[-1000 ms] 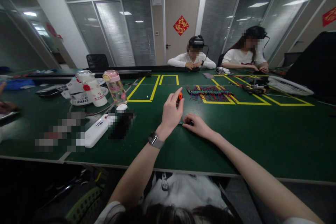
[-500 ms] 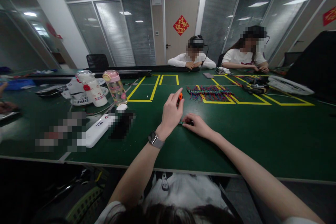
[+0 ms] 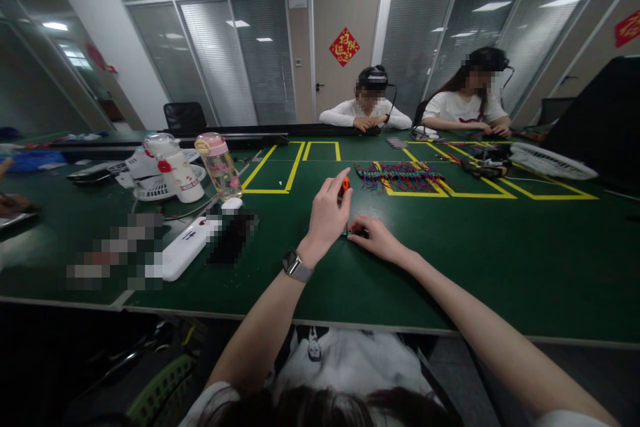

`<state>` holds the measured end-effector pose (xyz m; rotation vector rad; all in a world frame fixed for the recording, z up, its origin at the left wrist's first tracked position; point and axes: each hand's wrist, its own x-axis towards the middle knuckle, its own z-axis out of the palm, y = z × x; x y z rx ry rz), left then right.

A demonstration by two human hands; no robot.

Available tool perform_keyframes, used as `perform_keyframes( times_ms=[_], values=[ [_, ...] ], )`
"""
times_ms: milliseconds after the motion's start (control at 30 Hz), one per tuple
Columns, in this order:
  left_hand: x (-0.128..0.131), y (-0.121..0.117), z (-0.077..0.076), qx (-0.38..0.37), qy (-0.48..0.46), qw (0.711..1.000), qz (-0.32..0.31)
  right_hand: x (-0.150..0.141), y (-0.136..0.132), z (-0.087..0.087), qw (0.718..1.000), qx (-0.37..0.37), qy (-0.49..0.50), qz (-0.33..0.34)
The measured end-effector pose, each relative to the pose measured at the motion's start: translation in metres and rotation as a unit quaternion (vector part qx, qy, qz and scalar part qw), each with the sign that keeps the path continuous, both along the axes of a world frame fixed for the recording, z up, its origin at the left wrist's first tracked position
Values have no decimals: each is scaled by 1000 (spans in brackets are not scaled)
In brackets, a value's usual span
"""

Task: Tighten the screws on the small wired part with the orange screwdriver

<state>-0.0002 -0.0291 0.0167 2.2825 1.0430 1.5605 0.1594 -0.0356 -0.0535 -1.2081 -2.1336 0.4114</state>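
Note:
My left hand (image 3: 329, 208), with a watch on its wrist, is closed around an upright screwdriver (image 3: 345, 184). Its orange and black handle shows between thumb and fingers, while the lower end is mostly hidden. On the table just below, a small green circuit board (image 3: 345, 234) peeks out between the two hands. The fingertips of my right hand (image 3: 377, 238) are closed on the board's right side, with something dark under the curled fingers. Farther off, a row of small green boards with red and blue wires (image 3: 400, 177) lies on the table.
Left on the green table (image 3: 500, 267) are a white power bank-like case (image 3: 187, 250), a pink-lidded bottle (image 3: 220, 167), a white bottle (image 3: 183, 173) and a white fan (image 3: 145, 180). Yellow tape (image 3: 420, 195) marks rectangles. Two people (image 3: 367, 110) sit across; another person's hand (image 3: 15, 205) shows far left.
Both hands stay in nearly the same place, the left one shifting only very slightly with the screwdriver. The board remains between them.

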Motion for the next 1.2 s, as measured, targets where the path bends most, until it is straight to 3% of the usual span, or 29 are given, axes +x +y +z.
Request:
perform_keyframes(
  times_ms=[467, 1200],
  values=[
    [0, -3, 3, 21, 51, 994, 96, 0, -1, 2, 1000, -5, 2, 3],
    [-4, 3, 1, 0, -14, 996, 87, 0, -1, 1, 1000, -9, 4, 0]
  ],
)
